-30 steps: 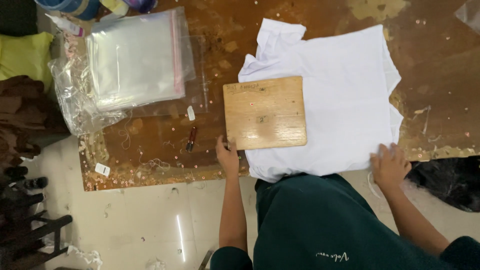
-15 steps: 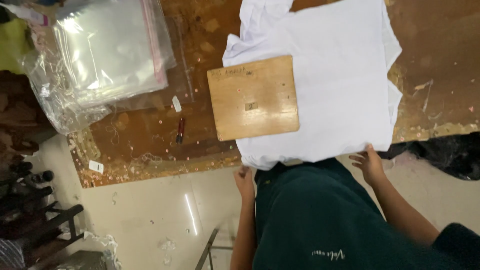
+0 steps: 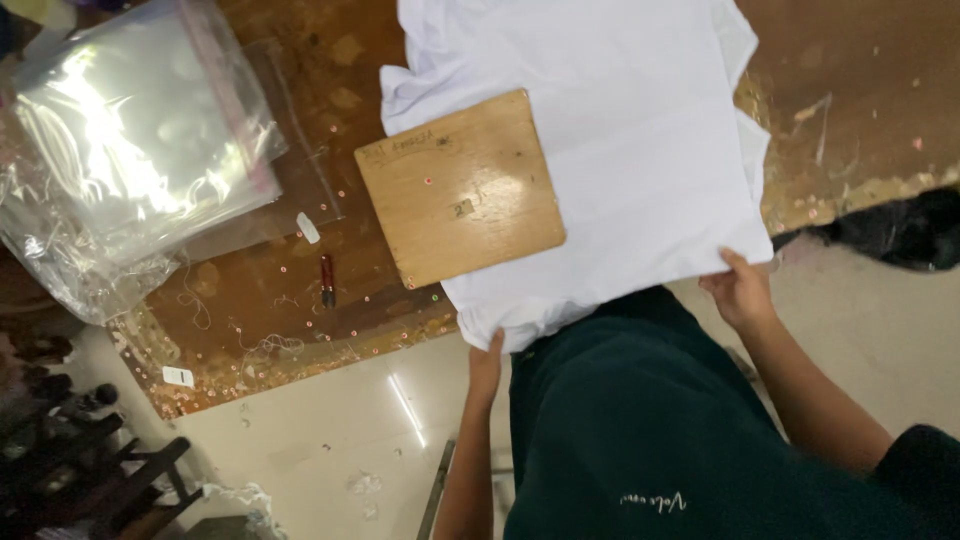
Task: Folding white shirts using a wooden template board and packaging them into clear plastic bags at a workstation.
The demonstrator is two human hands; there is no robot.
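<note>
White cotton shirt (image 3: 620, 150) lies flat under a square wooden board (image 3: 460, 185) on the worktop (image 3: 280, 290). Both hands pinch its near hem: left hand (image 3: 487, 362) below the board, right hand (image 3: 740, 290) at the right corner.

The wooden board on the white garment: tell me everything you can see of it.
The wooden board is a flat, light-brown square with rounded corners, lying tilted on the worn table. Its right part rests on the white garment; its left part overhangs onto the tabletop. Faint handwriting and a small mark show on its face. Neither hand touches it.
</note>
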